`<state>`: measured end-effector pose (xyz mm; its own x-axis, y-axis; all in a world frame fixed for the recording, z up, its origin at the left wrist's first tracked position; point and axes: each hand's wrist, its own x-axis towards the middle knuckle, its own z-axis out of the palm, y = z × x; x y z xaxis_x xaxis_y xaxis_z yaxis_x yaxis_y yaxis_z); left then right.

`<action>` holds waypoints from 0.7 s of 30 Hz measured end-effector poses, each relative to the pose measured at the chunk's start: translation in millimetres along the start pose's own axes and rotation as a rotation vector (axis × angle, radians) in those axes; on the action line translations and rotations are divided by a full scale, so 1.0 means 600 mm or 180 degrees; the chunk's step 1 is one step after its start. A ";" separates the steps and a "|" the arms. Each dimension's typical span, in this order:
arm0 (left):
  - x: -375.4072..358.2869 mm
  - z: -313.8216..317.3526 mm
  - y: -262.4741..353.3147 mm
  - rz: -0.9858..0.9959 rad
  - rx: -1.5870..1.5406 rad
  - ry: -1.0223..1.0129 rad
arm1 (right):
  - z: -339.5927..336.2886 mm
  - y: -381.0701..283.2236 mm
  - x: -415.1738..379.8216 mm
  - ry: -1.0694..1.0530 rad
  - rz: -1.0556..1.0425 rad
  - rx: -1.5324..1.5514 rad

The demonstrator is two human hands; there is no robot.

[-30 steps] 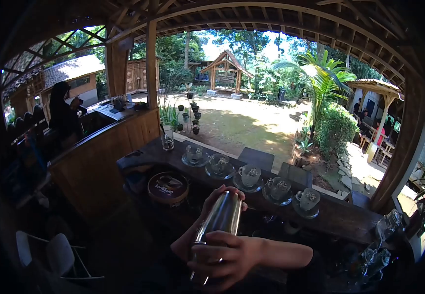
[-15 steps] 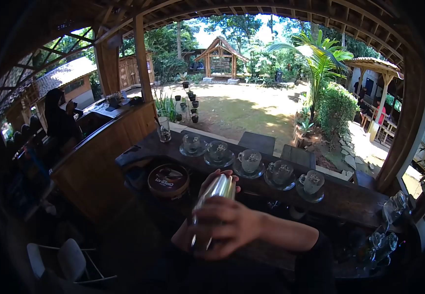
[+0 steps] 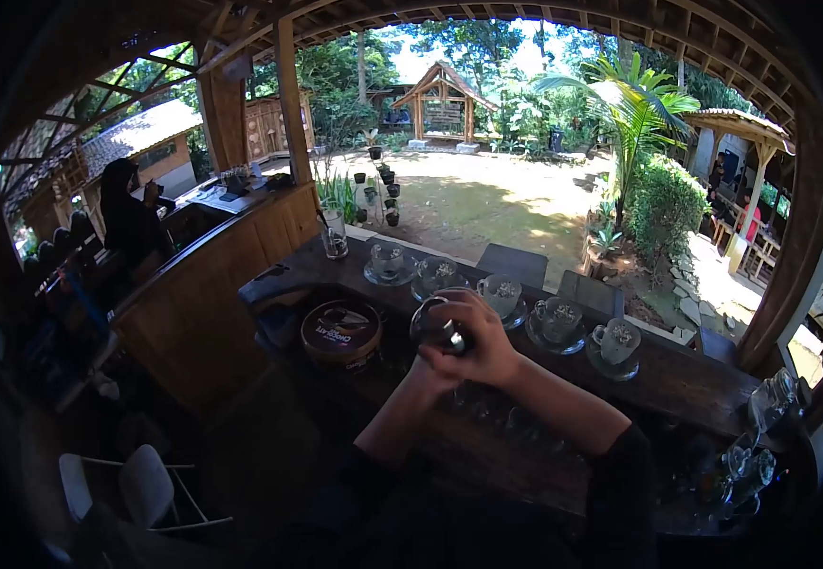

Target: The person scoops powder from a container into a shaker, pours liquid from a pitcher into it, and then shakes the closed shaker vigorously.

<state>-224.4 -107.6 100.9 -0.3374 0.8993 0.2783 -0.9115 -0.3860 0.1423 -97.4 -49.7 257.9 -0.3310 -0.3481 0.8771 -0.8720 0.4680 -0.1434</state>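
Note:
Both my hands grip a shiny metal shaker (image 3: 428, 323), raised in front of me with one end turned toward my view. My right hand (image 3: 478, 332) wraps its near end and right side. Lower and behind it, my left hand (image 3: 432, 373) is closed around the shaker, its fingers mostly hidden. Beyond the hands, several glass cups on saucers stand in a row along the dark counter (image 3: 686, 387), including a cup (image 3: 502, 296) just right of the shaker. Pale bits show inside the cups. To the left sits a round chocolate tin (image 3: 341, 329).
A tall glass (image 3: 335, 237) holding utensils stands at the counter's far left end. More glassware (image 3: 748, 469) crowds the right end. A person in dark clothing (image 3: 130, 213) is behind the wooden counter (image 3: 212, 270) at left. A white chair (image 3: 146, 486) stands lower left.
The shaker has swung up and away from me, tipping from lengthwise in view to end-on. Both hands moved with it, still gripping. My view has shifted slightly.

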 end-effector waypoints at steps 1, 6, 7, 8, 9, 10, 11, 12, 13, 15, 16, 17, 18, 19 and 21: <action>-0.005 -0.004 -0.005 0.0194 0.0022 0.0005 | 0.002 -0.002 0.002 0.0123 0.0281 0.0030; -0.053 0.160 -0.037 0.0025 0.1089 -0.1761 | -0.016 -0.172 0.005 -0.1218 -0.2227 -0.0403; -0.045 0.162 -0.034 0.0172 0.1076 -0.1342 | -0.018 -0.162 0.008 -0.1030 -0.2211 -0.0479; -0.042 0.161 -0.031 0.0321 0.1057 -0.0900 | -0.019 -0.141 0.016 -0.0835 -0.2181 -0.0538; -0.038 0.144 -0.045 0.0547 0.0965 -0.0413 | -0.028 -0.101 0.022 -0.0783 -0.1702 -0.0499; -0.035 0.127 -0.060 0.0784 0.0892 0.0091 | -0.035 -0.054 0.018 -0.0727 -0.1230 -0.0465; -0.031 0.111 -0.074 0.1009 0.0842 0.0583 | -0.030 -0.011 0.000 -0.0250 -0.0460 -0.0367; -0.001 0.027 -0.035 0.0760 0.0779 0.0450 | -0.026 0.014 -0.011 0.0217 0.0292 -0.0284; -0.008 0.055 -0.043 0.0599 0.0582 0.0243 | -0.029 0.005 -0.009 0.0209 0.0012 -0.0405; -0.029 0.136 -0.059 0.0243 0.0623 0.0083 | -0.036 -0.073 0.013 -0.0071 -0.0840 -0.0474; -0.038 0.160 -0.062 0.0070 0.0832 0.0160 | -0.036 -0.118 0.015 -0.0399 -0.1582 -0.0663; -0.033 0.160 -0.057 -0.0190 0.0681 -0.1433 | -0.029 -0.169 0.007 -0.0494 -0.1899 -0.0679; -0.033 0.186 -0.067 -0.0049 0.1032 -0.1971 | -0.029 -0.169 0.000 -0.0502 -0.1894 -0.0692; -0.029 0.189 -0.066 -0.0039 0.0945 -0.1552 | -0.027 -0.164 -0.008 -0.0474 -0.2003 -0.0728; -0.038 0.185 -0.083 -0.0034 0.0839 -0.1065 | -0.035 -0.116 -0.009 -0.0442 -0.1635 -0.0752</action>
<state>-145.1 -131.7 193.0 -0.1935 0.8040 0.5623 -0.8085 -0.4553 0.3728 -27.1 -63.3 272.7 0.0551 -0.6742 0.7365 -0.8345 0.3739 0.4047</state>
